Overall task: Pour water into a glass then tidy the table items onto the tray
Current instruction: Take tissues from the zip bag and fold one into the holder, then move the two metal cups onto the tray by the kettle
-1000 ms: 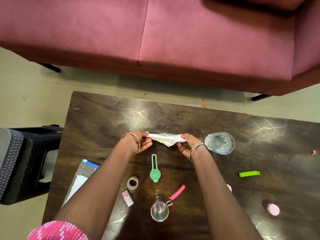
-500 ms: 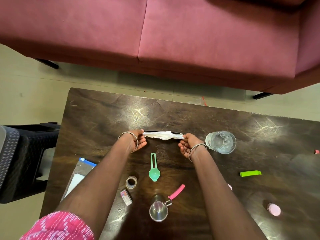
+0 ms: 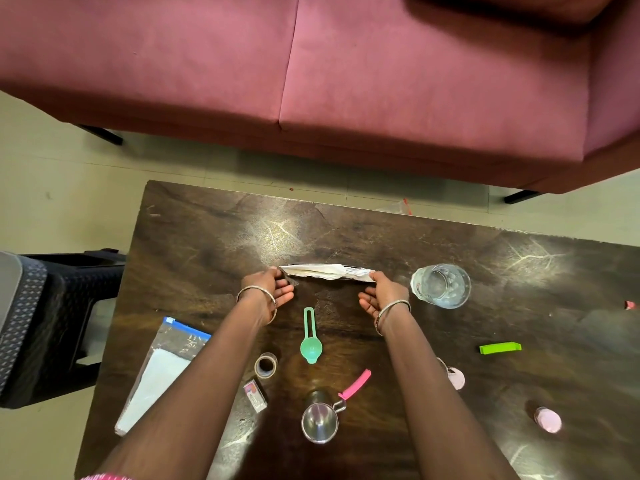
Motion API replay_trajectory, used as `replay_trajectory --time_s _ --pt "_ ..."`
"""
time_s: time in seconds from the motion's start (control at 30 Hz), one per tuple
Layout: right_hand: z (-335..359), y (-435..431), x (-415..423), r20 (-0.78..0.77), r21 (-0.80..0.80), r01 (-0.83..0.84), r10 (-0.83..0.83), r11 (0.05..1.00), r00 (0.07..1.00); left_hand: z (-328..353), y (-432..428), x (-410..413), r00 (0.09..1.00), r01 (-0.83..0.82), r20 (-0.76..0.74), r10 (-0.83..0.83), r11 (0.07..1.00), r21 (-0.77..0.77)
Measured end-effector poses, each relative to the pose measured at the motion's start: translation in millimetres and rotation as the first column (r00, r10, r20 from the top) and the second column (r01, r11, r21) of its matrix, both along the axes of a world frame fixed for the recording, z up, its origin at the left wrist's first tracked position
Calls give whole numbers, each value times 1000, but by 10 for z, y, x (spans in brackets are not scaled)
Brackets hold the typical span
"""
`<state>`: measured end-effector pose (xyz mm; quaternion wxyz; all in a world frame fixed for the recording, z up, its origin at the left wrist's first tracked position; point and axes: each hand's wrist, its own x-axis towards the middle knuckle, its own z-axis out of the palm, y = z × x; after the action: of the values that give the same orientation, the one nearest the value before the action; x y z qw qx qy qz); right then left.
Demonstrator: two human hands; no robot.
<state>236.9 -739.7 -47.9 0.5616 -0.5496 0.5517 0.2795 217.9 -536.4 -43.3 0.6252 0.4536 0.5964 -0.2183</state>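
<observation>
A white folded sheet (image 3: 325,271) is held stretched btw both hands at mid-worktop; whether it touches the surface can't be told. Its L end is pinched by the left hand (image 3: 268,289), thumb and fingers closed on it. Its R end is gripped by the right hand (image 3: 384,294), fingers curled round it. A thin dark edge is seen along the sheet's far side; what it is can't be made out.

The glass (image 3: 440,285) stands upright on the dark worktop (image 3: 207,244), just R of the right hand, not touched. A green spoon (image 3: 310,341) is laid near of the sheet, btw the forearms, handle pointing far. A tape roll (image 3: 265,365) and a small box (image 3: 255,395) are seen near-L of it, beside the L forearm. A metal cup (image 3: 320,422) w/ pink handle is set nearer still. A zip bag (image 3: 162,372) lies at the L edge. A green clip (image 3: 500,348) and a pink cap (image 3: 547,419) are placed on the R side, well apart.

A pink sofa (image 3: 311,81) is seen beyond the far edge, and a black stool (image 3: 41,323) to the L.
</observation>
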Motion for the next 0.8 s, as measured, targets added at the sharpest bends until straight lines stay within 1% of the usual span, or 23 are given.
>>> replay_trajectory --time_s 0.13,0.3,0.43,0.53,0.67,0.8 --pt "-18 56 -39 36 46 -1 -1 999 999 5 -44 -41 999 4 53 -2 999 -43" --pt "-72 77 -52 80 64 47 -52 997 995 -22 -33 -31 995 9 102 -4 999 -41" --pt "-71 97 -63 103 102 44 -55 994 993 -21 27 -31 994 24 103 -20 999 -37" --pt "-58 90 -102 87 123 40 -51 992 995 21 78 -79 994 46 104 -41 998 -48" --pt "26 64 -234 89 108 54 -64 993 994 123 154 -260 994 56 96 -56 998 1" --pt "208 58 -509 85 55 31 -35 998 996 224 242 -603 994 60 92 -63 998 37"
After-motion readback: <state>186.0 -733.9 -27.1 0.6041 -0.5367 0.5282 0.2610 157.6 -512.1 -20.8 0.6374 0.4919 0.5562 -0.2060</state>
